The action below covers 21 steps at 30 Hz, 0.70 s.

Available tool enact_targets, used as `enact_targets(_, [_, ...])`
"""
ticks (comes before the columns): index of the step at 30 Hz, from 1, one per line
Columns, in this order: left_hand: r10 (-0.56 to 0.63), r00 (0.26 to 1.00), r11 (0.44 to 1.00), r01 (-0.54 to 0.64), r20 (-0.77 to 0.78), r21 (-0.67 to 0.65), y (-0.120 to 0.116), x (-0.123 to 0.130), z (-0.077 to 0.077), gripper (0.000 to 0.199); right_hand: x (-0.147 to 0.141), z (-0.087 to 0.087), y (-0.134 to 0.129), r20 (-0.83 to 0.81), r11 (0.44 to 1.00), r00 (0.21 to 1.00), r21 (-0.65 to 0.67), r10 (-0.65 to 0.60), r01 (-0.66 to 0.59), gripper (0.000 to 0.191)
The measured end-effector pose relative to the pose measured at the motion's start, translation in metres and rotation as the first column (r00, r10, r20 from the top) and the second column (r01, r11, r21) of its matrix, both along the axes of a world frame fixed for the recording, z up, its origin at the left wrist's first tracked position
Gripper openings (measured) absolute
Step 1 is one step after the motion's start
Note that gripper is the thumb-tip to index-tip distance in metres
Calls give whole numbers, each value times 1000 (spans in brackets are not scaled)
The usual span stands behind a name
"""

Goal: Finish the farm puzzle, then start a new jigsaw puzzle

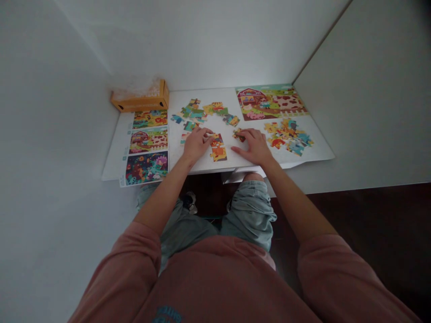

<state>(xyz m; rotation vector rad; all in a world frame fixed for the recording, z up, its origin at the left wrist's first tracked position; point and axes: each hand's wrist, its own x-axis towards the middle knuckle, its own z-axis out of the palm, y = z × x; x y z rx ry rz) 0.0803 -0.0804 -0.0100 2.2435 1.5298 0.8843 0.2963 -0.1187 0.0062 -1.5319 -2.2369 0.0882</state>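
Note:
My right hand (254, 146) rests on the white tabletop (222, 163), its fingers pinching a small red and yellow jigsaw piece (238, 134). My left hand (197, 144) curves down at the edge of a loose group of pieces, with its fingertips close to a joined orange and yellow section (218, 148). I cannot tell whether that hand grips anything. Blue-green and yellow pieces (193, 111) lie scattered beyond my hands. Another heap of pieces (288, 137) lies to the right of my right hand.
Several printed picture cards run down the left side, including a flower scene (147, 168), and a larger barn picture (271, 102) lies at the back right. An orange cardboard box (139, 98) stands in the far left corner. White walls flank the table.

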Motion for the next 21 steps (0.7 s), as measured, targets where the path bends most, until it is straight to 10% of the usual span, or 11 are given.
enact_targets(10, [-56, 969, 994, 77, -241, 78, -52, 0, 24, 63, -2, 5, -5, 15, 998, 998, -10, 63, -63, 45])
enact_targets(21, [-58, 973, 996, 71, -221, 51, -60, 0, 28, 57, -19, 21, -16, 113, 953, 949, -114, 294, -281, 46])
